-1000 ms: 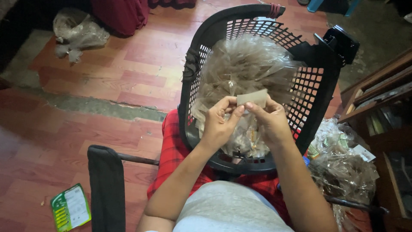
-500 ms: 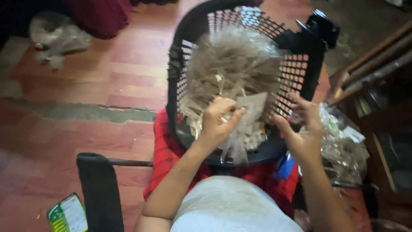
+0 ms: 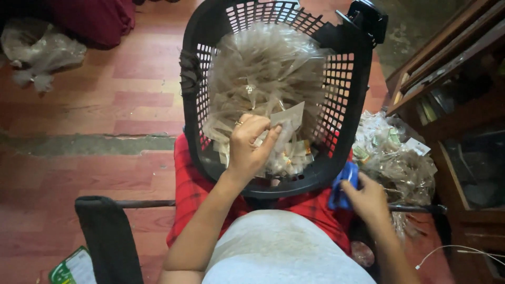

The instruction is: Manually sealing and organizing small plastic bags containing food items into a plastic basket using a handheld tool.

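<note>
A black plastic basket [image 3: 351, 94] rests on my lap, filled with many small clear plastic packets [image 3: 263, 68]. My left hand [image 3: 251, 144] is inside the basket, fingers closed on one flat clear packet [image 3: 290, 115] held above the pile. My right hand [image 3: 365, 199] is down beside the basket's near right corner, touching a blue object [image 3: 343, 184] there; whether it grips it is unclear.
A heap of clear packets [image 3: 397, 158] lies on the floor at right, next to a wooden shelf unit [image 3: 463, 105]. A black chair arm [image 3: 108, 236] stands at left. A crumpled plastic bag [image 3: 39, 52] lies at far left, a green packet [image 3: 73, 268] at bottom left.
Both hands held the packet together over the basket; my right hand has let go and dropped to the blue object at the basket's right. The left hand keeps the packet.
</note>
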